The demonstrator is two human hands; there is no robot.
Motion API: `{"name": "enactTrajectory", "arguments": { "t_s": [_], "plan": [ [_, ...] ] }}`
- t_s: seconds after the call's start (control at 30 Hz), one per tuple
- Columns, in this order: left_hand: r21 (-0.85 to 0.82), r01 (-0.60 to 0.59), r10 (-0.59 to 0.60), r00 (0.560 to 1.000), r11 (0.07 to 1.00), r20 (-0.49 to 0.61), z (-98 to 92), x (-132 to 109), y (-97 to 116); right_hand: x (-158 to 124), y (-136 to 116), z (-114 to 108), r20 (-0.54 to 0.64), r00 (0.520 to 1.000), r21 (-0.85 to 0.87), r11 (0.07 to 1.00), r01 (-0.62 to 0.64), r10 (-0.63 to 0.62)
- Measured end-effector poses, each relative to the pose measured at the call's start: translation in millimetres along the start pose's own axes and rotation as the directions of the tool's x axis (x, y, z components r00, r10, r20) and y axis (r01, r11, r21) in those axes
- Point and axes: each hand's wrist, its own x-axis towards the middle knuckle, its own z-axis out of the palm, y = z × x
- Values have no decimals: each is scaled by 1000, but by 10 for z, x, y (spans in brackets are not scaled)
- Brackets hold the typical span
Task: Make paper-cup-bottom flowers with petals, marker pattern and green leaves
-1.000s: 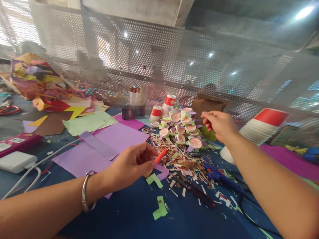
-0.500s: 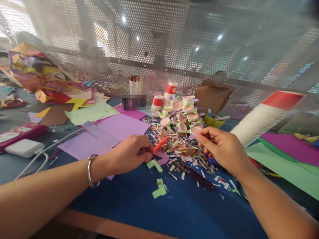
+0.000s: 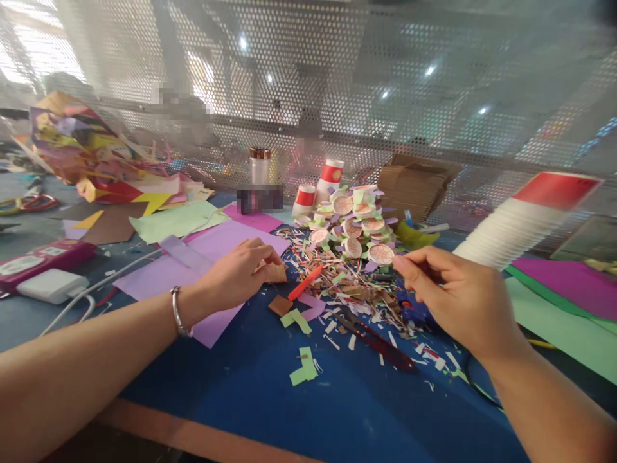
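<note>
My left hand (image 3: 241,271), with a silver bracelet at the wrist, is over the purple paper, its fingertips closed on a small tan cardboard piece (image 3: 276,274). Just below lie a brown square (image 3: 281,305) and an orange-red stick-like tool (image 3: 305,283). My right hand (image 3: 446,289) has thumb and forefinger pressed together, with nothing visible between them. Its fingertips are right beside a round printed paper disc (image 3: 382,254) at the front of a heap of similar discs (image 3: 352,226) with green and purple tabs. A dark blue object (image 3: 412,308) is partly hidden under that hand.
Paper scraps and dark red-handled snips (image 3: 378,344) lie on the blue table (image 3: 250,392). Behind are red-and-white paper cups (image 3: 332,173), a jar (image 3: 259,168) and folded cardboard (image 3: 412,186). A leaning cup stack (image 3: 520,222) stands right; a white charger (image 3: 52,285) with cable lies left.
My left hand has moved back and left, away from the orange-red tool, uncovering the brown square; the tan piece now shows at its fingertips. My right hand has drawn rightward off the disc.
</note>
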Motion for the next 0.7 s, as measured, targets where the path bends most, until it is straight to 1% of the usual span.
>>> {"name": "enactTrajectory", "arguments": {
  "t_s": [0.1, 0.17, 0.27, 0.33, 0.43, 0.53, 0.63, 0.7],
  "plan": [
    [36, 5, -4, 1000, 999, -26, 50, 33, -69, 3, 10, -44, -38, 999, -69, 997, -38, 35],
    [52, 18, -18, 1000, 998, -14, 82, 39, -104, 11, 29, -57, -47, 998, -87, 995, -44, 40],
    [23, 48, -49, 999, 999, 16, 95, 40, -135, 21, 74, -51, -63, 998, -80, 996, -24, 19],
    [-21, 53, -53, 999, 998, 12, 82, 46, -139, 22, 95, -45, -76, 997, -68, 997, -20, 15],
    [-146, 55, -56, 998, 988, 0, 58, 65, -113, 19, 99, -43, -73, 997, -56, 998, -41, 37],
    [-340, 77, -83, 997, 937, -5, 60, 77, -40, 21, 97, -24, -56, 997, -30, 998, -49, 48],
    [-524, 99, -108, 994, 846, 14, 84, 58, 63, 20, 88, 36, 10, 999, 54, 998, -46, 45],
    [-679, 117, -121, 992, 725, 42, 96, 31, 127, 12, 55, 88, 71, 997, 92, 995, -37, 30]
  ]
}}
